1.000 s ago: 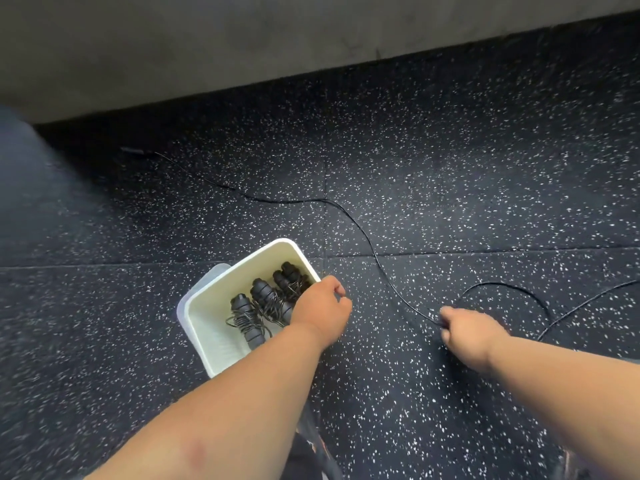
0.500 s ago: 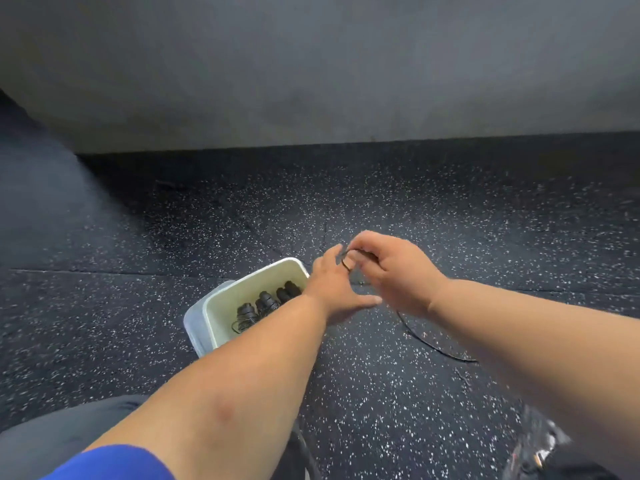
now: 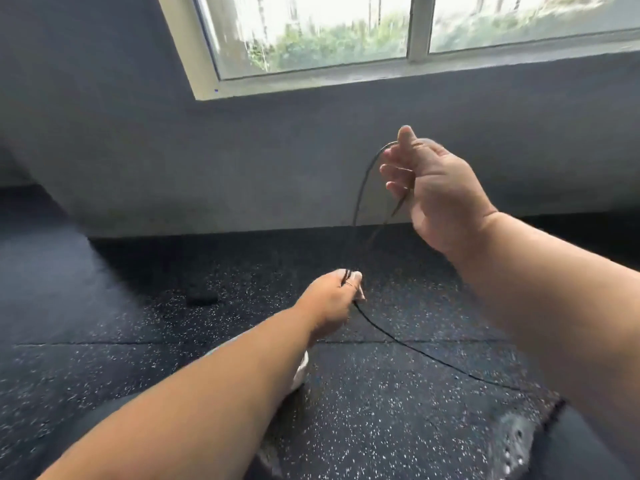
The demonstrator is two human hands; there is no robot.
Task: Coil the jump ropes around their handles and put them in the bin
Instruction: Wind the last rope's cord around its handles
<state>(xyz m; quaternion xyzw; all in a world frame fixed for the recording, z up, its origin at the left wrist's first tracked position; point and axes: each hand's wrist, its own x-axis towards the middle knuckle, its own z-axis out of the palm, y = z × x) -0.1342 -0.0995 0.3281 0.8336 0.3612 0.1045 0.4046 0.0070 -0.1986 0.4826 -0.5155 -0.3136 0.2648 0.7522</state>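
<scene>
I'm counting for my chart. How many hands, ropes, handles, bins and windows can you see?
Hands: 2, the left hand and the right hand
Ropes: 1, the rope
Handles: 1, a handle on the floor
Bins: 1, the bin, mostly hidden
Windows: 1, the window
Total: 6

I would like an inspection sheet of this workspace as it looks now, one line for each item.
Surface: black rubber floor with white specks, seams visible.
Job's things: thin black jump rope runs from the raised right hand down to the left hand, then trails over the floor; white bin corner shows behind the left forearm.
Clutter: small dark block on the floor, blurred.
Grippers: left hand pinches the rope; right hand holds a loop.
Cables: nothing seen.
Surroundings: grey wall, white-framed window.
</scene>
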